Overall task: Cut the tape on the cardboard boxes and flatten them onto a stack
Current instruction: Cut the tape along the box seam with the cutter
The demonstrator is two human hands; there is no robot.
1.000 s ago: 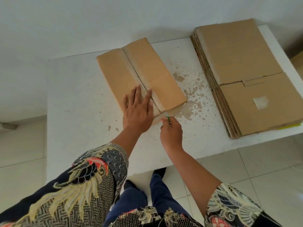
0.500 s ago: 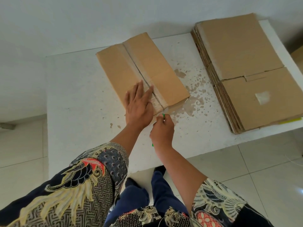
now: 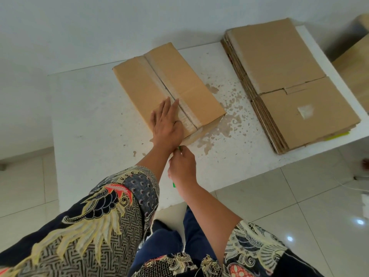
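— Cardboard box, brown and shallow (image 3: 159, 86): where does it sit?
— On the white speckled counter (image 3: 89, 116), lying at a slant, its near corner close to the front edge. A strip of clear tape (image 3: 185, 114) runs down the seam between its two top flaps.
— And the hands?
— The left hand (image 3: 166, 124) lies flat on the left flap at the near end of the box, fingers straight and pointing away, just beside the tape. The right hand (image 3: 182, 166) is off the box, just in front of its near corner, fingers curled round a small green-handled cutter (image 3: 179, 148); only a green tip above the knuckles and a green sliver below the wrist show, so the blade cannot be made out.
— Is the cutter touching the cardboard?
— I cannot tell; the tip is close to the bottom edge of the box's near side.
— Anything else on the counter?
— A stack of flattened brown cardboard boxes (image 3: 289, 86) at the right end, well apart from the taped box, and brown stains (image 3: 229, 116) on the surface between the two.
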